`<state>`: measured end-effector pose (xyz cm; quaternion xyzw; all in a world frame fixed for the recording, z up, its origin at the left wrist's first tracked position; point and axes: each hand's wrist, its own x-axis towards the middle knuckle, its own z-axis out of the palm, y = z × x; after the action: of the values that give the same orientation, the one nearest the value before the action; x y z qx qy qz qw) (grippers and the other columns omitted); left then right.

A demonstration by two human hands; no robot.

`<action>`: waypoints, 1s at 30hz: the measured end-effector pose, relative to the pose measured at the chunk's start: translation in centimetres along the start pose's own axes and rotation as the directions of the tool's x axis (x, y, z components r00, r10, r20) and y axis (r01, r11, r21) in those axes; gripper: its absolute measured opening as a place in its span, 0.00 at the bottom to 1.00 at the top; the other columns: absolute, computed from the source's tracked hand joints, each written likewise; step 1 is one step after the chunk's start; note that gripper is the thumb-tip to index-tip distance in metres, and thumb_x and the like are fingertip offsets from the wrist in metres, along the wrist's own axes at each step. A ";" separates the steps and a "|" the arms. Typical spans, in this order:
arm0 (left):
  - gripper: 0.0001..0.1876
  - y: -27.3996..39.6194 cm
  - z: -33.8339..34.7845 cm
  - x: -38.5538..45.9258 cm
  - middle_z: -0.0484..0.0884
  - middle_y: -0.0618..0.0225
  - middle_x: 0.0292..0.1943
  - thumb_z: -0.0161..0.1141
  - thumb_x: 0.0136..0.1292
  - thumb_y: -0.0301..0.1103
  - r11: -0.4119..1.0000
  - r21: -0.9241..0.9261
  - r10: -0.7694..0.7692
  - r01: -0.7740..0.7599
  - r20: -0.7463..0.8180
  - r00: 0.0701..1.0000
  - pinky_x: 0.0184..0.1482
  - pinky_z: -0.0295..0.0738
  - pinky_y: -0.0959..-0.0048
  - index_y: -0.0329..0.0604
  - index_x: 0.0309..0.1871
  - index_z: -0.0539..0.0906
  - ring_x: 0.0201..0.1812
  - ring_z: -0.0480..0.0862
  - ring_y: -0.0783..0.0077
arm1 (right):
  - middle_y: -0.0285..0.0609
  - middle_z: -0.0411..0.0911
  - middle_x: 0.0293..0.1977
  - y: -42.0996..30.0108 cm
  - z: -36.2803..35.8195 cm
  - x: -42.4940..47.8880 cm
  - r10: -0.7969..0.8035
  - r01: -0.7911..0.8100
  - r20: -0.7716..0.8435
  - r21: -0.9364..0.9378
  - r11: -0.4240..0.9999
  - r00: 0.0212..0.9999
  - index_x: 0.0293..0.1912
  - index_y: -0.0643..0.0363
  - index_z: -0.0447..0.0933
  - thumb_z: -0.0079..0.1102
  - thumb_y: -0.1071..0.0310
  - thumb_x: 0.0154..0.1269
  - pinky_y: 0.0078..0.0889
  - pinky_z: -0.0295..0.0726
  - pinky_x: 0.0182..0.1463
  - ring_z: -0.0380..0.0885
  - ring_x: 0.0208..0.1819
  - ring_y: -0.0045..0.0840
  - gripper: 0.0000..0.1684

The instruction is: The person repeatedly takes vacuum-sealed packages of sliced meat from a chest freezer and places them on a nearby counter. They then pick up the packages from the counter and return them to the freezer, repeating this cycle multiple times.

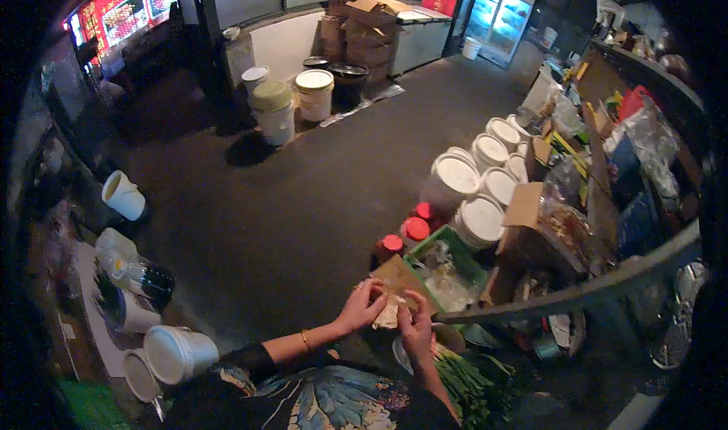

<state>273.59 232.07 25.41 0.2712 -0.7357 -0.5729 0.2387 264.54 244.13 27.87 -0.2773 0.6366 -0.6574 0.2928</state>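
In front of my body, both hands hold a small, pale, crumpled piece between them; whether it is paper or food I cannot tell. My left hand, with a ring and a bracelet at the wrist, grips its left side. On its right side are the curled fingers of my right hand. Beneath my right forearm lies a bunch of leafy green vegetables, beside a partly hidden pale bowl or basin rim. A brown cardboard flap stands just beyond my fingers.
A green crate with clear plastic bags adjoins red-lidded jars and several white lidded buckets. An open cardboard box stands at right. More buckets line the left side; stacked cartons and a glass-door fridge stand farther back.
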 end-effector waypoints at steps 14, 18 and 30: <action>0.22 -2.1 -19.5 15.2 0.72 0.62 0.56 0.43 0.71 0.42 0.749 -0.621 -0.162 0.229 0.163 0.973 0.60 0.64 0.72 0.38 0.62 0.66 0.57 0.72 0.68 | 0.46 0.77 0.38 -0.4 19.8 24.5 0.002 0.273 0.685 -0.292 0.916 0.728 0.65 0.50 0.54 0.41 0.62 0.70 0.33 0.74 0.46 0.77 0.41 0.39 0.26; 0.19 -4.4 -23.1 24.5 0.75 0.66 0.51 0.48 0.69 0.41 0.656 -0.675 -0.326 0.338 0.150 0.933 0.51 0.72 0.74 0.42 0.59 0.69 0.50 0.75 0.75 | 0.48 0.77 0.38 0.2 23.0 35.7 0.027 0.201 0.722 -0.228 0.953 0.691 0.65 0.48 0.54 0.39 0.59 0.71 0.37 0.75 0.46 0.77 0.41 0.42 0.25; 0.12 -8.9 -38.0 53.2 0.76 0.71 0.40 0.44 0.69 0.38 0.492 -0.856 -0.514 0.160 -0.138 0.846 0.44 0.75 0.75 0.45 0.48 0.73 0.40 0.76 0.76 | 0.46 0.75 0.45 -2.3 37.2 68.5 -0.078 0.263 0.905 -0.039 0.964 0.419 0.63 0.51 0.59 0.44 0.60 0.70 0.30 0.76 0.44 0.77 0.40 0.31 0.24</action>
<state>260.57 167.46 27.67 0.3751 -0.2547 -0.8185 0.3528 245.66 168.55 30.93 -0.6707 0.4075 -0.3781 0.4911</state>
